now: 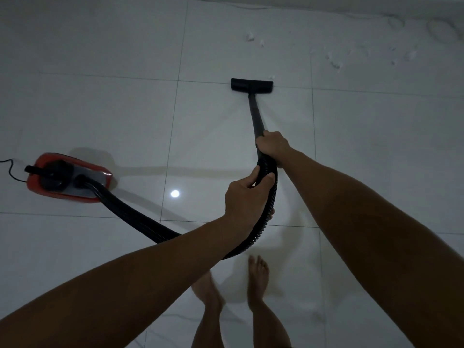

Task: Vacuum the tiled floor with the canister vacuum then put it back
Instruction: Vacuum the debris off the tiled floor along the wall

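We take this for a room in a home, dimly lit. The floor (105,106) is laid in large, glossy pale tiles with thin dark grout lines, and a round ceiling light shows as a bright reflection (175,193) on it. A small red canister vacuum (67,178), of household kind, sits on the tiles with a thin black power cord (11,172) trailing off to the left. We see bare feet (258,277) on the floor, and scraps of white litter (334,62) lie near the base of a pale wall (326,3).
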